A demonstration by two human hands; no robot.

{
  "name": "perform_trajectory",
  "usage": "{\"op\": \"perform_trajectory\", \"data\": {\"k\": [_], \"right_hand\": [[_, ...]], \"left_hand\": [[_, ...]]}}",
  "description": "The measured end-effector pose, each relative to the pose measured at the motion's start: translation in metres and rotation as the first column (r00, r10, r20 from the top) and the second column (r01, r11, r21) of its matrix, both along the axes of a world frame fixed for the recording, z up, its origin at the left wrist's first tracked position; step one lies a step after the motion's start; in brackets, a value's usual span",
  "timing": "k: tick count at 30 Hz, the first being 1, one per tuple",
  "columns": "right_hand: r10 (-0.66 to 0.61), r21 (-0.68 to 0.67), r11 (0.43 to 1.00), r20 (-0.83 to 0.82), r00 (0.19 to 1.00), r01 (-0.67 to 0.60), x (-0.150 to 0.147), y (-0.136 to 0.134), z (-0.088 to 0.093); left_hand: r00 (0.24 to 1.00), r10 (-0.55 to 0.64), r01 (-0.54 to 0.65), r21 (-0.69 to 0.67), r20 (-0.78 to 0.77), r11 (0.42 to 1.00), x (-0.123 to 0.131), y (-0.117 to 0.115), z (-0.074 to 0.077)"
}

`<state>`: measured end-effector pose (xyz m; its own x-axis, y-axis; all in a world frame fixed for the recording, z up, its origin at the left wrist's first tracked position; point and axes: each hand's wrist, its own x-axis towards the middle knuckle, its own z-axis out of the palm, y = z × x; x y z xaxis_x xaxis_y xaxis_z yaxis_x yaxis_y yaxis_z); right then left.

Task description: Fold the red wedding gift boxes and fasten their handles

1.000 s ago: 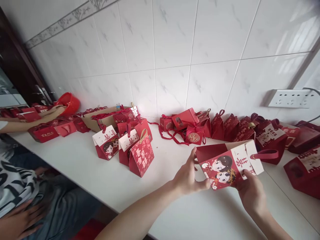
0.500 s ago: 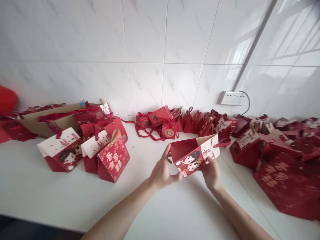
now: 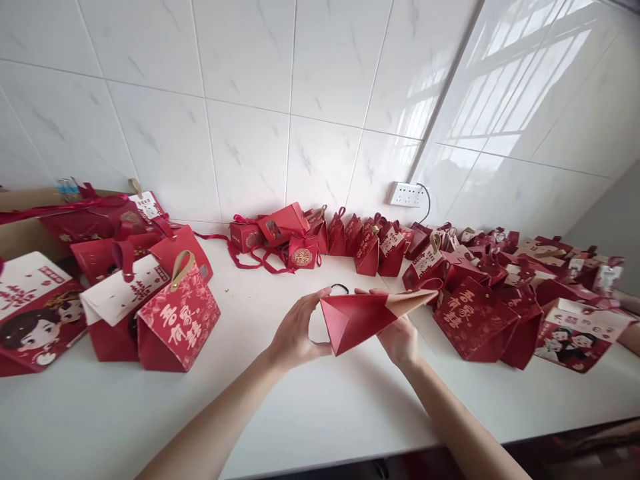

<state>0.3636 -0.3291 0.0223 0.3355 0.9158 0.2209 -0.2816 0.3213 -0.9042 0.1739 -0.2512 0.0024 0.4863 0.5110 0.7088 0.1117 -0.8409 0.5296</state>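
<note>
A red paper gift box [image 3: 357, 320] is held above the white table, tilted so that I look into its hollow red inside. Its pale flap and a strap point right. My left hand [image 3: 300, 333] is closed on its left end, thumb below and fingers at the upper edge. Beneath and behind the right part, my right hand [image 3: 401, 341] grips it, some fingers hidden by the box. A small dark loop [image 3: 340, 288] shows behind the box, close to my left fingertips. Left of my hands stands a red gift box with gold characters [image 3: 177, 313].
More boxes stand left beside a cardboard carton [image 3: 20, 243]. Small ribboned boxes [image 3: 303, 257] line the tiled wall, under a power strip [image 3: 407, 195]. Many gift boxes [image 3: 475, 320] crowd the right side. Part of another person's arm [image 3: 631, 339] shows at the right edge.
The held box has turned so that its open inside faces me and its printed front is out of sight. My view has swung right, showing more boxes there.
</note>
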Motion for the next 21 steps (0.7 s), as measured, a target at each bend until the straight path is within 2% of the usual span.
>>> {"op": "perform_trajectory", "data": {"k": [3, 5, 6, 7, 8, 9, 11, 12, 13, 14, 15, 17, 19, 21], "right_hand": [[-0.024, -0.014, 1.000, 0.002, 1.000, 0.024, 0.002, -0.013, -0.003], [-0.048, -0.024, 0.998, 0.036, 0.998, 0.049, 0.001, -0.020, -0.003], [-0.072, -0.031, 0.997, 0.065, 0.995, 0.074, -0.001, -0.023, -0.002], [-0.112, -0.044, 0.992, 0.102, 0.988, 0.117, -0.004, -0.027, 0.000], [-0.163, -0.059, 0.983, 0.150, 0.975, 0.174, -0.008, -0.030, 0.003], [-0.212, -0.078, 0.969, 0.208, 0.955, 0.233, -0.011, -0.033, 0.007], [-0.258, -0.129, 0.939, 0.347, 0.902, 0.318, -0.018, -0.040, 0.018], [-0.252, -0.155, 0.928, 0.414, 0.875, 0.340, -0.021, -0.042, 0.024], [-0.234, -0.179, 0.919, 0.469, 0.851, 0.351, -0.023, -0.044, 0.029], [-0.221, -0.195, 0.911, 0.511, 0.831, 0.363, -0.024, -0.046, 0.034], [-0.219, -0.205, 0.903, 0.539, 0.813, 0.379, -0.025, -0.046, 0.037], [-0.229, -0.219, 0.884, 0.567, 0.792, 0.412, -0.024, -0.048, 0.041], [-0.227, -0.221, 0.875, 0.599, 0.768, 0.430, -0.020, -0.049, 0.041], [-0.245, -0.157, 0.871, 0.683, 0.688, 0.465, -0.010, -0.055, 0.040]], "left_hand": [[0.996, -0.085, 0.083, -0.132, -0.012, 0.988, 0.001, -0.005, 0.004], [0.990, -0.129, 0.140, -0.239, 0.063, 0.961, 0.002, -0.008, 0.008], [0.982, -0.144, 0.178, -0.327, 0.125, 0.928, 0.003, -0.009, 0.011], [0.969, -0.153, 0.226, -0.444, 0.194, 0.867, 0.004, -0.010, 0.014], [0.954, -0.160, 0.281, -0.579, 0.252, 0.765, 0.005, -0.010, 0.017], [0.941, -0.174, 0.333, -0.711, 0.289, 0.620, 0.007, -0.011, 0.020], [0.920, -0.249, 0.368, -0.888, 0.304, 0.275, 0.009, -0.011, 0.026], [0.907, -0.291, 0.354, -0.925, 0.304, 0.137, 0.010, -0.012, 0.028], [0.894, -0.325, 0.337, -0.941, 0.307, 0.040, 0.011, -0.012, 0.030], [0.884, -0.347, 0.327, -0.945, 0.313, -0.021, 0.012, -0.013, 0.031], [0.878, -0.352, 0.327, -0.944, 0.324, -0.053, 0.012, -0.014, 0.031], [0.872, -0.348, 0.346, -0.936, 0.343, -0.056, 0.013, -0.016, 0.031], [0.874, -0.339, 0.372, -0.928, 0.349, 0.004, 0.014, -0.016, 0.029], [0.898, -0.294, 0.372, -0.921, 0.326, 0.118, 0.015, -0.015, 0.026]]}}
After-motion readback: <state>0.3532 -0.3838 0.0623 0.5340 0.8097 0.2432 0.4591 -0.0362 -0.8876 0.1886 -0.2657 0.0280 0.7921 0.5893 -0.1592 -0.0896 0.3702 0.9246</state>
